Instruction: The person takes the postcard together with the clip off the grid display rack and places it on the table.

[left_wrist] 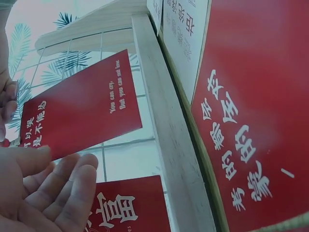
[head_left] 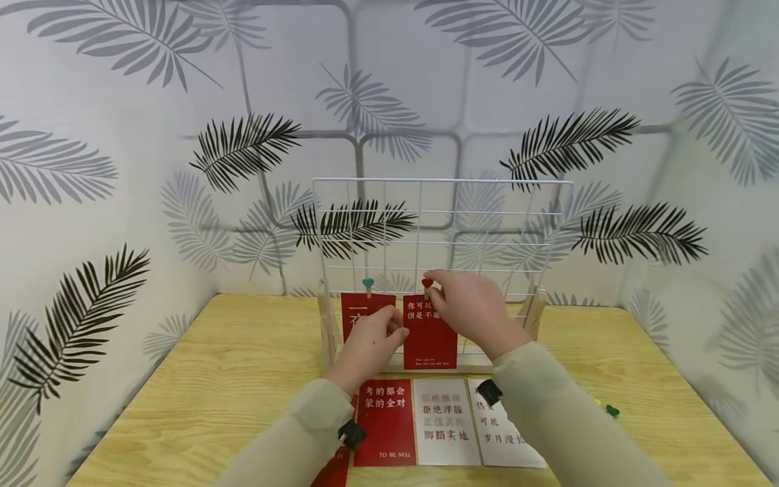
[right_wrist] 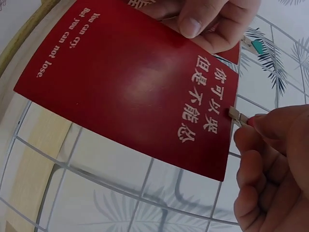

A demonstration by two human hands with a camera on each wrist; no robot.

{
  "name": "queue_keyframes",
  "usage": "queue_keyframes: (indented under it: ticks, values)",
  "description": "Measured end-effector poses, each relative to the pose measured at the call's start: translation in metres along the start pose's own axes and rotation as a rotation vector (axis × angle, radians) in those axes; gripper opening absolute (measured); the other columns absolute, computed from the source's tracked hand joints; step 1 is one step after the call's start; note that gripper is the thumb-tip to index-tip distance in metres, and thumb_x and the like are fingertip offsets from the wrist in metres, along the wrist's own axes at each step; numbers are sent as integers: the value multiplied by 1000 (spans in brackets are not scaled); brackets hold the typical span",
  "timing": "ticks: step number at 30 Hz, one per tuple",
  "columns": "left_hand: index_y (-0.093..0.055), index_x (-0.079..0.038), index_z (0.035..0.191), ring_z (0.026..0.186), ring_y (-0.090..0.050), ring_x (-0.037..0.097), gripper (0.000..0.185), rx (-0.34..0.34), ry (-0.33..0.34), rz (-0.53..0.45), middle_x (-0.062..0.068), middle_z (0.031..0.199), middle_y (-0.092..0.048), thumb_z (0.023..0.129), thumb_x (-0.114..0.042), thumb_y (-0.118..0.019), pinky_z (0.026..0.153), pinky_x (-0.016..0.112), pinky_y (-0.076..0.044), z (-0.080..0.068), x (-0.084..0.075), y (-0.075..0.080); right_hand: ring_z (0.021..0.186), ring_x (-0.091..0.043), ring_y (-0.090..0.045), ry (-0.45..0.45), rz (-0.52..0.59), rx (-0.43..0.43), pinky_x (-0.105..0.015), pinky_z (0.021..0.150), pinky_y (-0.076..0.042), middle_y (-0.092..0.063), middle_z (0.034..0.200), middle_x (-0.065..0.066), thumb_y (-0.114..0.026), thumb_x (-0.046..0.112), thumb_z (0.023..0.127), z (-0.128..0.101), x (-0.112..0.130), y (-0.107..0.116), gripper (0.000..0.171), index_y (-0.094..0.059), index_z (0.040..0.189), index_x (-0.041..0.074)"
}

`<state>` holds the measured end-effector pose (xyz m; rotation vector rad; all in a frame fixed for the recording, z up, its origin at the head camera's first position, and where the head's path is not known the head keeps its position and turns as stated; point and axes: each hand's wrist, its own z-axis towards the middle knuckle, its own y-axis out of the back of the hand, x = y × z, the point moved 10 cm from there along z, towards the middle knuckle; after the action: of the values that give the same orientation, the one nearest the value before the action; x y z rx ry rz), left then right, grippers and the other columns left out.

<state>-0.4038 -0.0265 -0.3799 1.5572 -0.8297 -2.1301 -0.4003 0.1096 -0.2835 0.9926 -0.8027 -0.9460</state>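
Observation:
A white wire grid (head_left: 444,203) stands upright in a wooden base (left_wrist: 169,135). A red card with white writing (head_left: 430,335) hangs against it. My left hand (head_left: 398,333) pinches that card's left edge, thumb (right_wrist: 203,19) on its face. My right hand (head_left: 433,294) pinches a small wooden clip with a red heart (head_left: 427,283) at the card's top edge; the clip's wooden tip (right_wrist: 239,117) meets the card (right_wrist: 135,87) there. To the left hangs a second red card (head_left: 359,310) under a teal heart clip (head_left: 368,284).
Flat on the wooden table (head_left: 231,379) in front of the grid lie a red card (head_left: 385,423) and two white cards (head_left: 445,423) (head_left: 508,436). Small green clips (head_left: 610,409) sit to the right. Leaf-patterned walls close in behind and on both sides.

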Motion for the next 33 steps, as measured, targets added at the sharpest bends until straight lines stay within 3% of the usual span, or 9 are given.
queue_keyframes:
  ticks: [4, 10, 15, 24, 33]
  values:
    - [-59, -19, 100, 71, -59, 16, 9, -33, -16, 15, -5, 81, -62, 100, -24, -66, 63, 30, -51, 4, -2, 2, 47, -14, -46, -2, -20, -95, -29, 43, -40, -59, 59, 6, -62, 29, 101, 1, -2, 4, 30, -70, 128, 20]
    - [-58, -18, 97, 66, -56, 15, 9, -69, -41, 36, -4, 77, -61, 101, -22, -65, 59, 30, -49, 6, -7, 5, 54, -14, -55, -1, -33, -191, -31, 45, -45, -74, 81, 1, -65, 28, 99, 2, -4, 9, 24, -74, 121, 23]
    - [-58, -19, 97, 66, -56, 15, 8, -74, -44, 27, -4, 76, -60, 101, -22, -65, 60, 29, -49, 7, -10, 2, 52, -14, -53, -7, -30, -214, -31, 44, -42, -73, 78, 3, -66, 28, 99, -2, -7, 12, 21, -76, 117, 24]
    - [-60, -20, 98, 67, -56, 14, 5, -90, -48, 32, -7, 78, -60, 101, -20, -65, 61, 29, -50, 1, -9, 1, 54, -13, -57, 23, -29, -288, -29, 43, -42, -76, 87, 2, -68, 26, 98, -7, -3, 13, 17, -78, 111, 21]
    - [-61, -20, 96, 66, -56, 14, 6, -98, -25, 3, -6, 78, -61, 101, -19, -65, 60, 30, -49, -5, -4, 5, 50, -13, -55, 42, -60, -313, -28, 40, -40, -75, 81, 2, -69, 26, 97, -8, 4, 11, 15, -78, 109, 22]
